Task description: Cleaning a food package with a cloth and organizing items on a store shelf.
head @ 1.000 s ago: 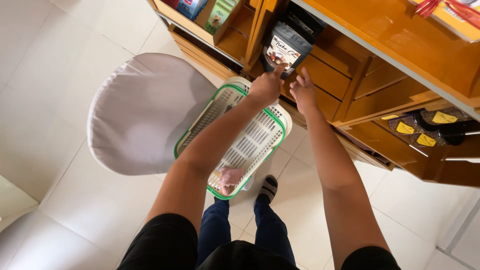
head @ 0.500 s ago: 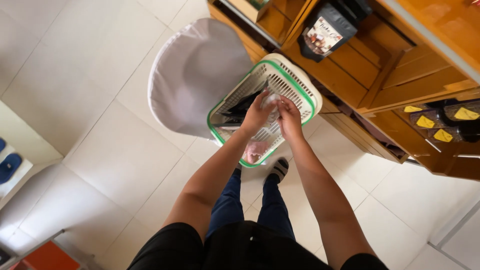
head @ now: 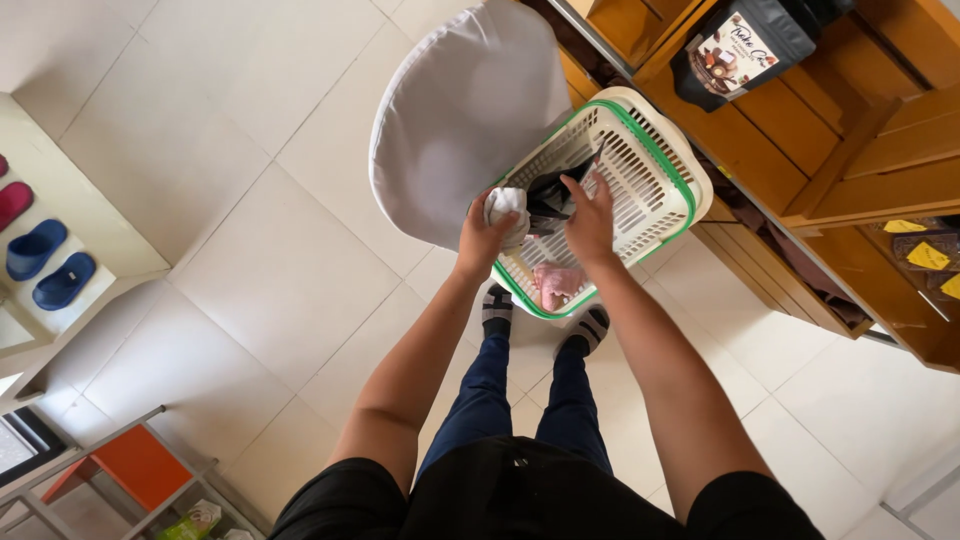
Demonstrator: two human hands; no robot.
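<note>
White cloth, a small crumpled bundle [head: 506,205], sits clenched in the left hand [head: 484,238] just over the near-left rim of the basket [head: 668,160]. It looks soft and light, likely to sag and slip if pinched at one corner, so a full-fist grip around the bunched middle suits it best. The right hand [head: 590,218] is curled on a dark folded piece [head: 552,195] beside it, fingers on its near edge; that piece seems thin and floppy, perhaps a smooth packet or garment, though I cannot tell which. Both things hang at the basket's mouth, touching each other. The basket is cream plastic lattice with a green rim, stiff yet light by the look of it, and a pale pink item [head: 558,283] lies at its near end. A grey cushioned seat [head: 455,120] stands to its left on the tiled floor [head: 200,250].
</note>
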